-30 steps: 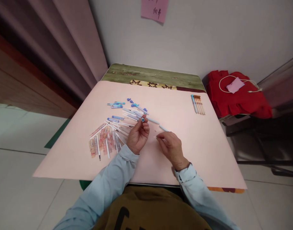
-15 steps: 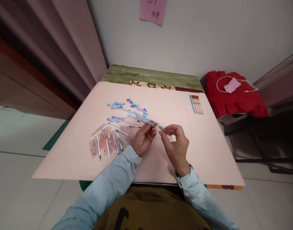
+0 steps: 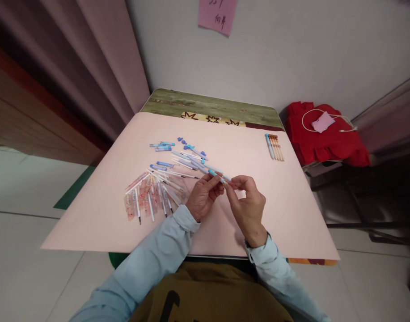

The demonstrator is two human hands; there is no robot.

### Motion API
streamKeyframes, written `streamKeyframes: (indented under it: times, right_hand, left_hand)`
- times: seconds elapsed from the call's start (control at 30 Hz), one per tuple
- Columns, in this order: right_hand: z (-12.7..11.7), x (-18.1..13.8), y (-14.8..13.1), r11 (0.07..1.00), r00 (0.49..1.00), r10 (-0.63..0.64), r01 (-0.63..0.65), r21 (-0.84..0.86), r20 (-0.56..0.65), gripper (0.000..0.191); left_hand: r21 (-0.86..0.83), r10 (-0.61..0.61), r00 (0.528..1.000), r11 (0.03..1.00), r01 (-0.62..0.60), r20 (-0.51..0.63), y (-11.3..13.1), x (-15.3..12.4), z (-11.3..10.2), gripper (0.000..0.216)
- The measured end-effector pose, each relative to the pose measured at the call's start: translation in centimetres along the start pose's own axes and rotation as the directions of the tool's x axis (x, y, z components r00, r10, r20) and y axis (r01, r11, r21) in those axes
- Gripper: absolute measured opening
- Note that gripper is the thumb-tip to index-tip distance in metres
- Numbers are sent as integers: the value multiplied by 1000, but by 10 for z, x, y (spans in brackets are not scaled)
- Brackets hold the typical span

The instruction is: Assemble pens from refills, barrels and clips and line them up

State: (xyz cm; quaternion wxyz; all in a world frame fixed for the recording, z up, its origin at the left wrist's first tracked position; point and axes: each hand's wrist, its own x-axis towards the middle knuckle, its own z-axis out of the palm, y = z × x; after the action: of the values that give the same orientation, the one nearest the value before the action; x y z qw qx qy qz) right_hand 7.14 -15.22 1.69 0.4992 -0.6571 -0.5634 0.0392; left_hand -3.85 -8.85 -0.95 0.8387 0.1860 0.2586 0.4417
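My left hand (image 3: 204, 195) pinches a light blue pen barrel (image 3: 214, 173) above the pink table sheet (image 3: 275, 201). My right hand (image 3: 247, 201) is closed in a pinch right at the barrel's near end; what its fingertips hold is too small to make out. Just left of my hands lies a heap of loose pen parts (image 3: 178, 163): blue barrels, blue caps and thin white refills. Nearer the left edge lie several refills in clear wrappers (image 3: 146, 197).
A row of several assembled pens (image 3: 275, 146) lies at the sheet's far right. A red cloth with a white cord and a pink card (image 3: 325, 134) sits on a stand to the right. The wall carries a pink note (image 3: 217, 14).
My right hand rose from the sheet and came up to my left hand. The left hand turned the blue barrel from end-on to pointing right, toward the right fingertips.
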Motion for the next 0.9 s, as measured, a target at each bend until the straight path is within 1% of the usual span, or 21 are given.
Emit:
streamKeyframes:
  times: [0.23, 0.33, 0.47, 0.6, 0.73, 0.9]
  right_hand:
    - [-3, -1, -6, 1000, 1000, 3, -4, 16, 25, 13]
    - [-3, -2, -7, 999, 1000, 8, -8, 51, 3, 13]
    - [-3, -3, -9, 974, 993, 106, -94, 206, -48, 18]
    - [-4, -4, -6, 910, 972, 233, -214, 355, -12, 22]
    - [-3, -5, -1, 869, 955, 295, -277, 409, 20, 23]
    - [-4, -6, -1, 871, 957, 288, -272, 409, 23, 21]
  left_hand:
    - [-57, -50, 999, 997, 51, 21, -1, -2, -1, 25]
    - [-87, -60, 998, 994, 61, 23, 0, -3, -1, 24]
    - [-160, -54, 998, 985, 58, 28, 3, -3, 0, 23]
    - [-202, -48, 997, 978, 59, 59, 5, -3, -1, 21]
    - [-225, -72, 993, 970, 91, 91, 5, -4, -1, 22]
    - [-190, -74, 993, 978, 90, 93, 5, -5, 0, 24]
